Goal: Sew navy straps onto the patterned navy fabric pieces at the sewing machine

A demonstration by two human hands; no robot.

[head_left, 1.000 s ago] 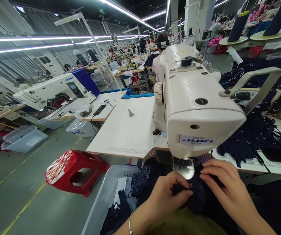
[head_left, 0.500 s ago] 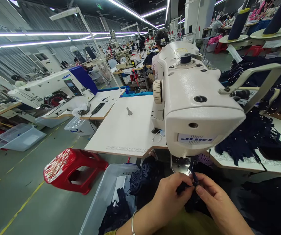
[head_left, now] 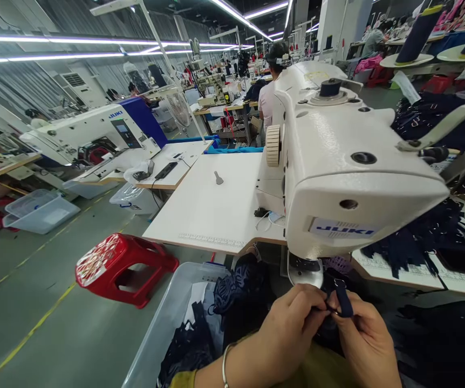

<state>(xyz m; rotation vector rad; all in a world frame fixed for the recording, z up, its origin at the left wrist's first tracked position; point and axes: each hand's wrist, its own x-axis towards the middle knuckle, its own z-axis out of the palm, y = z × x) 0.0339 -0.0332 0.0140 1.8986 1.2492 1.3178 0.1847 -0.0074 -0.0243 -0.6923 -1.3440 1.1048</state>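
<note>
A dark navy strap [head_left: 343, 299] with a small metal ring or buckle at its top is looped up between my hands, just below the sewing machine head [head_left: 362, 199]. My left hand [head_left: 293, 328] pinches the dark fabric at its fingertips. My right hand [head_left: 364, 328] is closed on the strap, its thumb pressing near a small metal piece. The fingertips of both hands nearly meet. Behind them sits the machine's shiny metal sewing arm [head_left: 305, 272]. Fingers and dark cloth hide the lower part of the strap.
A plastic bin [head_left: 155, 323] of navy pieces stands at my left, a red stool [head_left: 131, 269] beyond it. On the white table [head_left: 208, 210] lies a flat metal piece [head_left: 218, 178]. Navy straps [head_left: 426, 237] and a dark phone [head_left: 463, 262] lie at right.
My hands have shifted slightly right and down, away from the sewing arm. The strap now stands up as a loop with its metal fitting showing. The view has turned a little.
</note>
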